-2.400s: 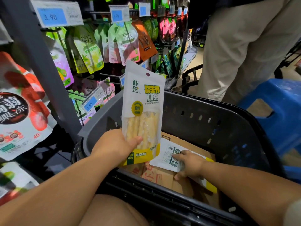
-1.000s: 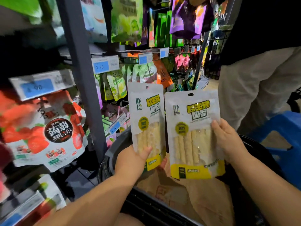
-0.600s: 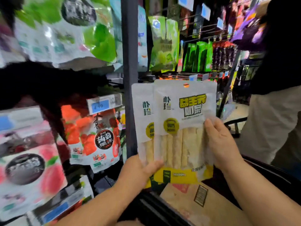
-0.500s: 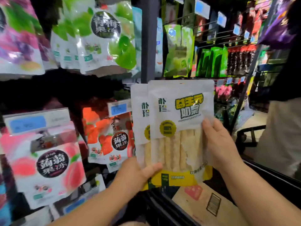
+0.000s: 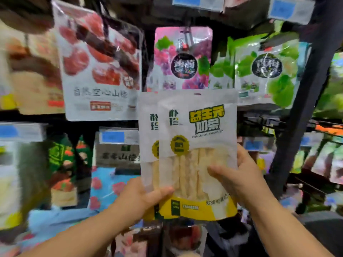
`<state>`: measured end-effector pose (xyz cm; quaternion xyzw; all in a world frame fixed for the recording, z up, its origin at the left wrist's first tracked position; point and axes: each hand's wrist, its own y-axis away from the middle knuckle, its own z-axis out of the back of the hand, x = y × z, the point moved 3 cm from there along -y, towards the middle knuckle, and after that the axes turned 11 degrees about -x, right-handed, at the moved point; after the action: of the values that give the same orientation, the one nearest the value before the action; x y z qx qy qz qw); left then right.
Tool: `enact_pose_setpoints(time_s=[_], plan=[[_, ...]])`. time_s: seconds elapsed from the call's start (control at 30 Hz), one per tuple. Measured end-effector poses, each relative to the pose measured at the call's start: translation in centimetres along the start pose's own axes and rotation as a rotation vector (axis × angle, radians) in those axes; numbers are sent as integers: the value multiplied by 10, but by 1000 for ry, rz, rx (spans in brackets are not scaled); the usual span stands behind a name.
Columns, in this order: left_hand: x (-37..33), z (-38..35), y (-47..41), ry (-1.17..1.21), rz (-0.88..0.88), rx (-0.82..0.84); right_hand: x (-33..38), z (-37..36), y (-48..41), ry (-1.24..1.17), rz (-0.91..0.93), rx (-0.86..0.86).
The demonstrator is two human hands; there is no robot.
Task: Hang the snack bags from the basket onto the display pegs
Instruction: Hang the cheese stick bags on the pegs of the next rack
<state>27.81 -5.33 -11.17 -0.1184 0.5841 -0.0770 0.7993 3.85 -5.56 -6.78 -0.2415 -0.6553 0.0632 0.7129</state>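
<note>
Stacked snack bags [image 5: 196, 145] now raised higher, up before the hanging packets [image 5: 183, 58]. Gripped low by left hand [image 5: 141, 197] and right hand [image 5: 239, 180]. Align top holes squarely, then thread the peg.

- Red-slice bag [image 5: 100, 60] hangs upper left; print blurred.
- Pink grape bag [image 5: 182, 58] just right of it; green bag [image 5: 267, 67] further right.
- Blue price tag [image 5: 118, 137] under red-slice bag; blue bag [image 5: 107, 184] below the tag.
- Dark post [image 5: 304, 101] at right, leaning in view.

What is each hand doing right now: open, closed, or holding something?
Left hand: grips both overlapped snack bags, lower left.
Right hand: grips the front bag's right side.
</note>
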Motion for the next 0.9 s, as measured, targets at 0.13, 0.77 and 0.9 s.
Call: enact_pose_setpoints(time_s=[0.13,0.77,0.9], plan=[[10,69,10,-52,15,-109,-5,-75,8,-94,-107,121],[81,290,75,-92,280,-417,9,-319,69,-109,-102,528],[93,322,96,-69,336,-435,10,-354,82,-119,-126,581]])
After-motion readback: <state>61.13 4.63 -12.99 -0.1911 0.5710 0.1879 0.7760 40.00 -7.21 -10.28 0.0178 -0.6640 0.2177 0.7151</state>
